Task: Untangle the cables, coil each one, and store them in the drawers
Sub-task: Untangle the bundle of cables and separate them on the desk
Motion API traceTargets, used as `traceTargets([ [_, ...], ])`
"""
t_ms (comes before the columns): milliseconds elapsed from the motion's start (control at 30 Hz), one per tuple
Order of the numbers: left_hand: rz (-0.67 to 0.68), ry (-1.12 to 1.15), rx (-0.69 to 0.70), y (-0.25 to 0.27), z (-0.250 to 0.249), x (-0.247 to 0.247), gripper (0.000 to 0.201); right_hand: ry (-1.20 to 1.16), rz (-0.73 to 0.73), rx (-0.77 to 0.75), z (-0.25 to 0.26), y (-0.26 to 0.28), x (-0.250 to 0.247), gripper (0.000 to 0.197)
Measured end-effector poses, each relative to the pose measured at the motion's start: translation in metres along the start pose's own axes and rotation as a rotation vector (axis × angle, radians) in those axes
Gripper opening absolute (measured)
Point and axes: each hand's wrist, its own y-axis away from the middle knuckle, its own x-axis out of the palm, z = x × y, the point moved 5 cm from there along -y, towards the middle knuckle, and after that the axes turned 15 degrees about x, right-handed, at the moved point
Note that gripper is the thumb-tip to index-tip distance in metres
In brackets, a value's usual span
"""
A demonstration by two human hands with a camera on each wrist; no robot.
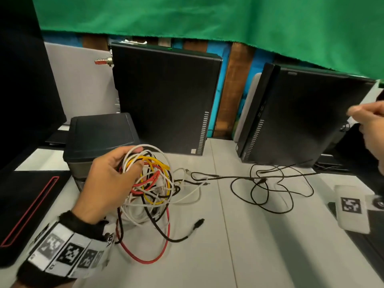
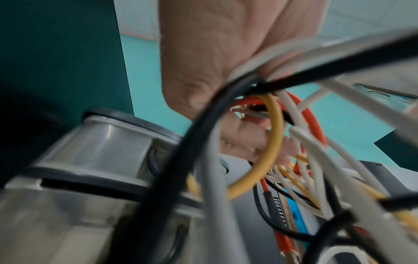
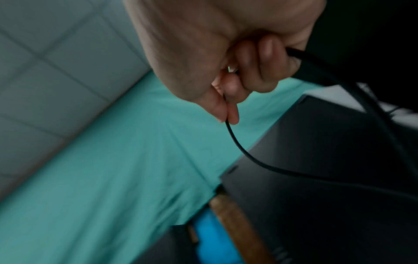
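Our left hand point(image 1: 108, 179) clenches the tangle point(image 1: 149, 179) above the bench's point(image 1: 270, 246) left edge as anchor, while our right hand point(image 3: 226, 62) pinches a black cable point(image 3: 248, 157), drawing it free rightward.

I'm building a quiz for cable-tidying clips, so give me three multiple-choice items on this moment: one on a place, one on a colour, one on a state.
1. Where is the tangled bundle of cables?
A. in the left hand's grip, above the table
B. inside a drawer
C. on top of a computer tower

2. What colour is the cable pinched by the right hand?
A. yellow
B. black
C. white

3. What state are the cables in?
A. all neatly coiled
B. all stored away
C. mostly tangled, one being drawn out

Answers:
1 A: the left hand curls round the tangled bundle over the table.
2 B: the right hand pinches a thin black cable.
3 C: the bundle is knotted, while black cable lies in loose loops to its right, toward the right hand.
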Motion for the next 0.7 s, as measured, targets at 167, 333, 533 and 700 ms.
traceTargets([
  [167,0.019,-0.001,0.001,-0.003,-0.006,-0.01,0.028,0.492,-0.029,-0.098,-0.086,-0.04,0.017,0.01],
  [333,0.033,0.037,-0.035,-0.004,-0.002,-0.008,0.029,0.922,0.313,0.116,-0.072,0.043,0.067,0.044],
  [533,0.058,0.104,-0.074,-0.003,0.003,0.001,0.029,0.537,0.938,-0.094,-0.005,0.203,0.163,0.072],
  [700,0.023,0.078,-0.058,-0.003,0.003,0.001,0.027,0.695,1.005,-0.262,-0.015,0.259,0.219,0.072],
])
